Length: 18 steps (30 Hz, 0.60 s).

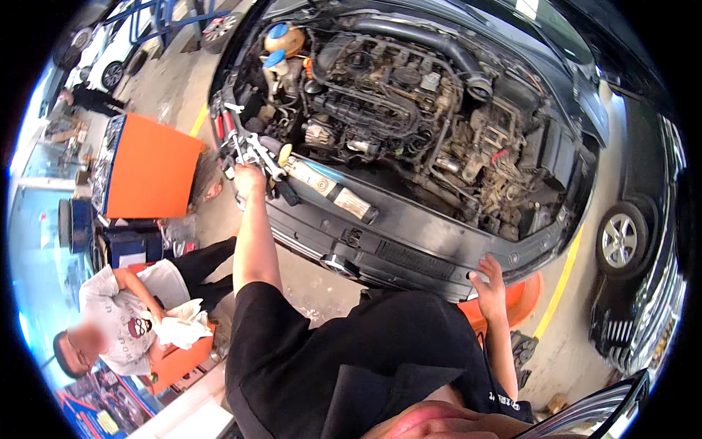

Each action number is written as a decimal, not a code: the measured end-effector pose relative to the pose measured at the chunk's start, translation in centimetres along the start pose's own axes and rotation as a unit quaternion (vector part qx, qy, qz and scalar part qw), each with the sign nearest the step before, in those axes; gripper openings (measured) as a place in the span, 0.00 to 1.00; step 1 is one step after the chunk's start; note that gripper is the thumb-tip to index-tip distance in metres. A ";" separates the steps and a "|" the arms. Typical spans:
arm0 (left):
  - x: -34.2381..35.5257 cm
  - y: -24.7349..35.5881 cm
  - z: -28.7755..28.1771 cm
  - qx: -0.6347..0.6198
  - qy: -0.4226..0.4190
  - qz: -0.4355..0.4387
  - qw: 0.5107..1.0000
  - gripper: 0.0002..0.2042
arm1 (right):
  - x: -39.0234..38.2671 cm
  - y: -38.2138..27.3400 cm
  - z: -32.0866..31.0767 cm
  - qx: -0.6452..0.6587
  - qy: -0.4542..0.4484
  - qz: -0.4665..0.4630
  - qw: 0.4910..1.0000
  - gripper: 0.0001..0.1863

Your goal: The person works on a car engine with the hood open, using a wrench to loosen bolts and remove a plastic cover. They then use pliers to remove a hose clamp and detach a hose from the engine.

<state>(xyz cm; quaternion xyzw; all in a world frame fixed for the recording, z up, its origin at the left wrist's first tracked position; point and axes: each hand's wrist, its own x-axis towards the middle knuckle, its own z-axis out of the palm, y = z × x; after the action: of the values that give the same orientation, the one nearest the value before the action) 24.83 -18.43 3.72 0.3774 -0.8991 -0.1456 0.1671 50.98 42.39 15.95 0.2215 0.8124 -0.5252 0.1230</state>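
My left hand (249, 181) reaches into a pile of metal hand tools at the front left corner of the open engine bay. Its fingers curl down among the tools; what they grip is hidden. Beside it lie an open-end wrench (265, 156) and a red-handled tool (220, 126). A light-coloured long box or bar (311, 176) lies to the right of the pile on the black front panel (439, 245). My right hand (490, 287) is at the car's front edge, fingers apart, holding nothing. The dirty engine (387, 88) is exposed behind the panel.
An orange-topped cart (152, 167) stands to the left. Near it, a person in a grey shirt (139, 314) holds a white cloth (183, 325). An orange round object (523, 300) is below my right hand. Another dark car (629, 241) is parked at the right.
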 end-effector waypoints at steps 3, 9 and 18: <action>3.5 -5.5 1.6 0.146 -0.082 0.132 0.977 0.18 | -0.5 -1.7 0.8 -0.018 -0.007 0.007 1.000 0.38; -0.2 0.2 -1.9 0.057 -0.044 0.024 0.997 0.25 | -0.7 0.7 0.8 -0.038 0.015 0.007 0.999 0.38; -1.0 0.3 -5.1 0.108 -0.073 0.060 0.990 0.31 | -0.7 1.8 0.3 -0.069 0.011 -0.004 0.998 0.35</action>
<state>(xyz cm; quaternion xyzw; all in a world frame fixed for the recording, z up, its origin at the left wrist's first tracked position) 27.36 -18.16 8.21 0.3266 -0.9405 -0.0644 0.0682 52.50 42.53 14.70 0.2151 0.8491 -0.4655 0.1266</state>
